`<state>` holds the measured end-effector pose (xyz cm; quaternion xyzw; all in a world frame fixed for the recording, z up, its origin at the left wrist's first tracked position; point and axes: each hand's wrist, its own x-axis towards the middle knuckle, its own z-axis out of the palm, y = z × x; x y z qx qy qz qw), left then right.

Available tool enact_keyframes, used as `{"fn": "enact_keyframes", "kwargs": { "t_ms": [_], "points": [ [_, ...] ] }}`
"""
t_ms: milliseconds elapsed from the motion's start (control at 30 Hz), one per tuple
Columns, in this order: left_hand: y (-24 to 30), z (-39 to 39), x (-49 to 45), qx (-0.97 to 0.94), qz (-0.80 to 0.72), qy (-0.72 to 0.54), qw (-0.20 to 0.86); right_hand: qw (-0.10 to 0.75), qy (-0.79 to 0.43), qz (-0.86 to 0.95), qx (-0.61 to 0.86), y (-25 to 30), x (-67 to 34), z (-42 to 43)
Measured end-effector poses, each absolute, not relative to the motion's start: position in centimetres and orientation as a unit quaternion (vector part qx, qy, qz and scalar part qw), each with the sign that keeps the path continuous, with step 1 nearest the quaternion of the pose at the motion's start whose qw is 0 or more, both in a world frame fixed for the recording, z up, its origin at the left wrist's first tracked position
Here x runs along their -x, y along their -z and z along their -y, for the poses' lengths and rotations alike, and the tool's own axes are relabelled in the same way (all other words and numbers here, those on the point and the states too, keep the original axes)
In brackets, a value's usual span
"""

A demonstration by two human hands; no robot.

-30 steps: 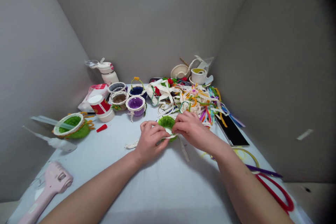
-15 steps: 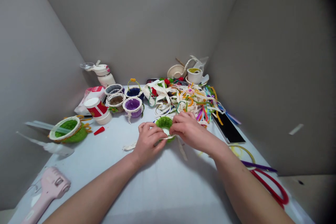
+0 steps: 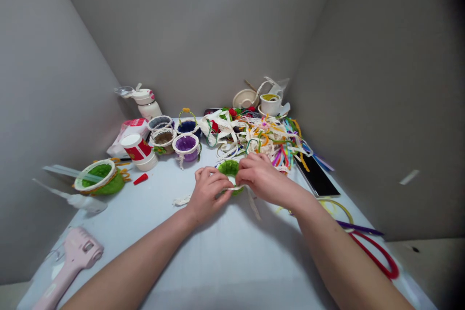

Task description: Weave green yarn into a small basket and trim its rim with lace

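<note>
A small green basket (image 3: 228, 168) with a white rim sits on the white table (image 3: 218, 261) between my two hands. My left hand (image 3: 209, 193) curls round its near left side, fingers pressed on the rim. My right hand (image 3: 263, 178) covers its right side, fingers pinched on a strip of cream lace trim (image 3: 253, 202) that runs along the rim and trails down onto the table. Most of the basket is hidden by my fingers.
A heap of lace and coloured pipe cleaners (image 3: 261, 138) lies behind. Several small finished baskets (image 3: 186, 145) and a red-white cup (image 3: 138, 151) stand left of it. A larger green basket (image 3: 98, 178), a pink glue gun (image 3: 70, 261), a black phone (image 3: 315, 177) and red pipe cleaner (image 3: 378, 256) ring the table.
Both hands stay on the green basket, with only small finger shifts along the rim. The view has swayed slightly.
</note>
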<state>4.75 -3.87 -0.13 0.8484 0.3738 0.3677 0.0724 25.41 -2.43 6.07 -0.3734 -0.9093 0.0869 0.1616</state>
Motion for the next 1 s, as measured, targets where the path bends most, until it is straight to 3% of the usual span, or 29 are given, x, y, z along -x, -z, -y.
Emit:
{"fn": "enact_keyframes", "kwargs": {
  "t_ms": [267,1000],
  "points": [
    [0.2,3.4,-4.4,-0.842,-0.381,-0.372,0.087,0.107,-0.085,0.942,0.307,-7.2,-24.3,0.5],
    [0.2,3.2,-4.3,-0.840,-0.381,-0.371,0.104,0.132,-0.201,0.916,0.322,-6.8,-24.0,-0.2]
  ]
}}
